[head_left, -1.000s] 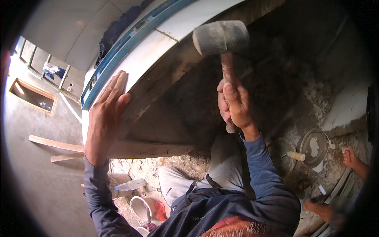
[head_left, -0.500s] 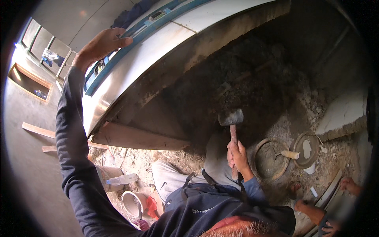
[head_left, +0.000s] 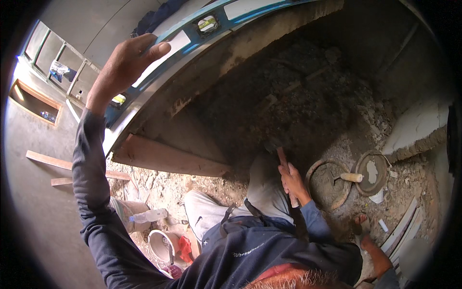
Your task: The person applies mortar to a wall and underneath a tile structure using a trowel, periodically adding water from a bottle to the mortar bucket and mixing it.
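The left hand (head_left: 126, 65) is clamped on the left part of the blue spirit level (head_left: 220, 18), which extends right beyond the thumb. The mallet (head_left: 282, 156) projects far past the right hand's (head_left: 294, 184) closed fingers.

Open space runs from the right hand (head_left: 293, 185) up to the slab's edge (head_left: 207, 86) — a reddish board (head_left: 168, 161) bounds it leftward, two round pans (head_left: 383, 174) crowd the hand's right side.
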{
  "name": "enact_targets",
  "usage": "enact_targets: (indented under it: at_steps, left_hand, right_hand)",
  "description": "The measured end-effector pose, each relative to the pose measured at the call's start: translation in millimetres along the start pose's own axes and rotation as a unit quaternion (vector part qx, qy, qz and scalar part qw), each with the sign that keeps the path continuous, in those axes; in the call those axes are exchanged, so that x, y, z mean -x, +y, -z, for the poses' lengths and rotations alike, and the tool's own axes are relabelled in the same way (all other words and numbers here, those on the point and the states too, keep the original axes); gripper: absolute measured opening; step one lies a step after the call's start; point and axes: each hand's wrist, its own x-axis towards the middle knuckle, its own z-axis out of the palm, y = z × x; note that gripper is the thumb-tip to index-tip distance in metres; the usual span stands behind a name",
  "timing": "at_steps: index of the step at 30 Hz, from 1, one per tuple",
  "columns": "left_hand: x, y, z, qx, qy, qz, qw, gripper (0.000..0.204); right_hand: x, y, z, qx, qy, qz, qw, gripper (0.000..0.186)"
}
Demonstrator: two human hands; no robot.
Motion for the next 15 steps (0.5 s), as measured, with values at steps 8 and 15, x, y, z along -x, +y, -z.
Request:
enact_targets:
  at_steps: [8,15]
  left_hand:
    - [0.2,-6.8,-15.0,0.026,0.075,-0.037,0.996,0.079]
    - [8.1,5.7,-10.9,0.037,0.059,-0.035,0.997,0.072]
  right_hand:
    - [0.2,10.4,-2.8,0.064,-0.024,0.023,0.997,0.03]
    - [3.9,23.0,-1.4,0.107,-0.02,0.001,0.994,0.032]
